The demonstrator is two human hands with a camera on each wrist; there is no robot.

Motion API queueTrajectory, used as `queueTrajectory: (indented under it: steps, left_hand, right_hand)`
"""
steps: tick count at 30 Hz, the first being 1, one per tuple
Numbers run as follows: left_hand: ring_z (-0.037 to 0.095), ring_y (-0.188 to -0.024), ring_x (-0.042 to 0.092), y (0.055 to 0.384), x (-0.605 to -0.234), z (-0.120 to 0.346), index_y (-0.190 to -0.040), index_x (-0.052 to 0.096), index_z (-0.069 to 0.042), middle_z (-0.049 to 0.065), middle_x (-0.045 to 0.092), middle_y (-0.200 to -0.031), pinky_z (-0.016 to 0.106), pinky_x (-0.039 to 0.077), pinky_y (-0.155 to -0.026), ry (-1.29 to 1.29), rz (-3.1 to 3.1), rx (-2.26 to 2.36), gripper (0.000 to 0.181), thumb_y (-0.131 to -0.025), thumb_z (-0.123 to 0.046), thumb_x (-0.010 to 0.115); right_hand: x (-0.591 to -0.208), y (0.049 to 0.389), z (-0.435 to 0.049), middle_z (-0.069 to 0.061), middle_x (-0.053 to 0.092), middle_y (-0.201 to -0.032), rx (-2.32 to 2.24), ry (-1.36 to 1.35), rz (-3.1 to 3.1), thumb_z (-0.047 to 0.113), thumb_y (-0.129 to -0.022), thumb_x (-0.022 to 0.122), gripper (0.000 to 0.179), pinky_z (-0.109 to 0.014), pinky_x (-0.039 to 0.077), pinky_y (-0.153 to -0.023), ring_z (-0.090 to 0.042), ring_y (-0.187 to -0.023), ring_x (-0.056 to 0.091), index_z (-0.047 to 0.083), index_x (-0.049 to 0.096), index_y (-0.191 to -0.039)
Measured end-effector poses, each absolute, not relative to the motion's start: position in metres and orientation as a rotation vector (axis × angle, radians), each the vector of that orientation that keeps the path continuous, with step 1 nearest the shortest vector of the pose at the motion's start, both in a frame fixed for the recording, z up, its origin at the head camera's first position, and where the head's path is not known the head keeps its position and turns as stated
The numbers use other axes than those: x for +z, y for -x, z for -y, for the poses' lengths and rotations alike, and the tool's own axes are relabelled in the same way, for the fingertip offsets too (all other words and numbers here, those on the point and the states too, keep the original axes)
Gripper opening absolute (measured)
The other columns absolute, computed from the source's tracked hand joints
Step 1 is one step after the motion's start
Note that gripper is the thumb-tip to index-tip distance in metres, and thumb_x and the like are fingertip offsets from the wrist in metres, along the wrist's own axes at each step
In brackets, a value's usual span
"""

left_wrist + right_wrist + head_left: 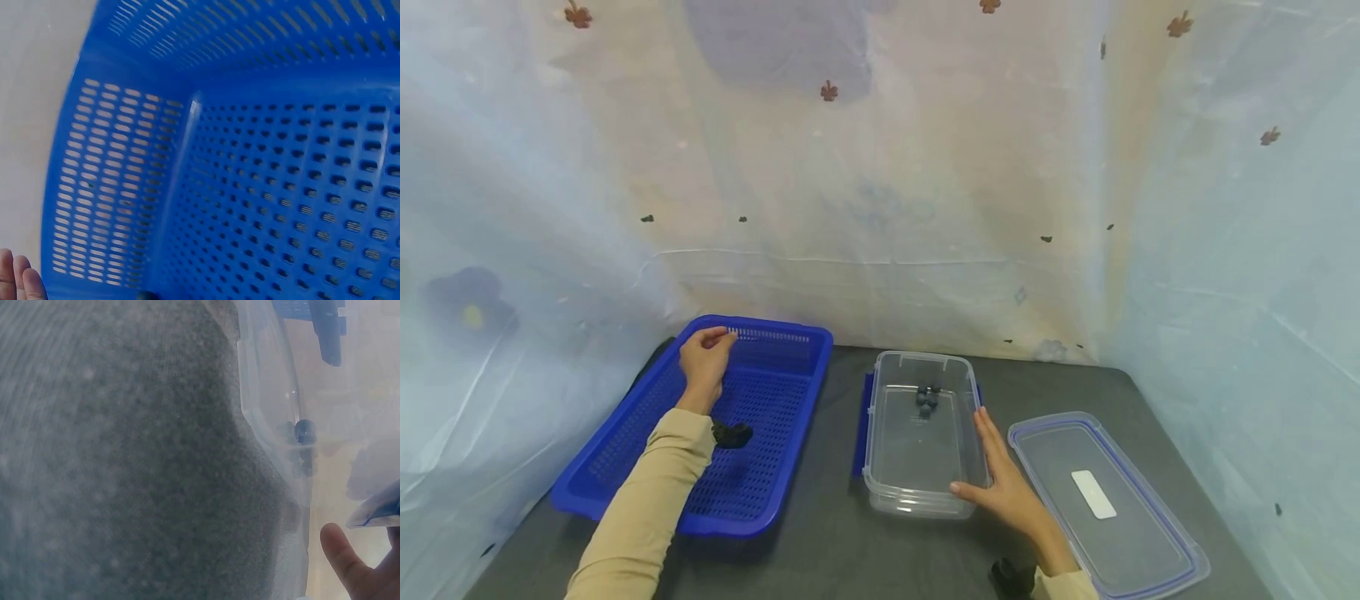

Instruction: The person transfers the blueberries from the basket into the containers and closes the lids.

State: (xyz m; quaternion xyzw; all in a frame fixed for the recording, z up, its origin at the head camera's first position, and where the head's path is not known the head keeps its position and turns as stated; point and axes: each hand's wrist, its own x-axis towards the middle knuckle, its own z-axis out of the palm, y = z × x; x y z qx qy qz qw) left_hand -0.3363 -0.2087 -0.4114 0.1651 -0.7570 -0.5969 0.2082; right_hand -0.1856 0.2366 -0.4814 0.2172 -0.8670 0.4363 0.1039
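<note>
Over the far left part of a blue perforated basket (752,408), my left hand (703,362) has its fingers bent and its thumb close to them. In the left wrist view its fingertips (22,281) show at the lower left corner. A small dark round thing (147,295) peeks in at that view's bottom edge; I cannot tell whether the hand holds it. My right hand (1007,487) rests with straight, spread fingers along the right side of a clear plastic container (917,458), thumb (340,550) at its rim. Several dark round berries (927,400) lie inside toward the far end.
A clear lid (1138,525) with a blue seal and a white label lies right of the container. Blue side clips (862,425) stick out from the container. The grey tabletop (827,533) meets a patterned plastic sheet (880,208) at the back and sides.
</note>
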Motion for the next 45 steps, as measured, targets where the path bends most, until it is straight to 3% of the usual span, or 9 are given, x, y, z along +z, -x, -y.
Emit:
queueTrajectory:
  steps: [9,15,20,30,45]
  left_hand:
    - [0.034,-0.124,0.04,0.343,-0.431,0.213,-0.124,0.059,0.005,0.021,0.059,-0.12,0.045,0.037,-0.098,-0.563,2.077,-1.623,0.036,-0.094,-0.014,0.063]
    - [0.037,-0.124,0.042,0.345,-0.447,0.216,-0.123,0.058,0.009,0.026,0.058,-0.12,0.045,0.039,-0.099,-0.653,2.021,-1.605,0.035,-0.092,-0.007,0.062]
    - [0.038,-0.123,0.043,0.345,-0.457,0.217,-0.121,0.058,0.011,0.027,0.058,-0.119,0.045,0.034,-0.104,-0.703,1.994,-1.594,0.034,-0.09,-0.002,0.062]
    - [0.048,-0.117,0.043,0.342,-0.472,0.223,-0.118,0.057,0.017,0.034,0.056,-0.116,0.051,0.029,-0.103,-0.673,2.137,-1.398,0.034,-0.088,0.0,0.061]
    - [0.052,-0.121,0.04,0.345,-0.484,0.224,-0.119,0.054,0.019,0.039,0.05,-0.121,0.052,0.027,-0.106,-0.609,2.282,-1.255,0.039,-0.085,0.002,0.059]
  right_hand:
    - [-0.482,0.185,-0.237,-0.021,0.007,-0.159,1.303,-0.636,2.563,0.027,-0.074,0.082,0.107,-0.069,0.016,-0.102,-0.045,-0.141,0.011,-0.001,0.015,-0.153]
    - [-0.483,0.187,-0.237,-0.023,0.007,-0.158,1.294,-0.644,2.55,0.026,-0.074,0.082,0.107,-0.069,0.016,-0.102,-0.046,-0.141,0.012,0.0,0.015,-0.154]
    - [-0.483,0.187,-0.237,-0.022,0.006,-0.159,1.308,-0.644,2.556,0.026,-0.075,0.082,0.107,-0.07,0.016,-0.101,-0.046,-0.141,0.01,-0.002,0.014,-0.153]
    - [-0.482,0.186,-0.237,-0.022,0.006,-0.159,1.323,-0.649,2.562,0.026,-0.074,0.082,0.109,-0.07,0.016,-0.101,-0.046,-0.141,0.01,-0.002,0.014,-0.153]
    - [-0.482,0.186,-0.236,-0.021,0.005,-0.159,1.336,-0.638,2.56,0.026,-0.075,0.082,0.108,-0.07,0.017,-0.101,-0.045,-0.141,0.009,-0.001,0.013,-0.154]
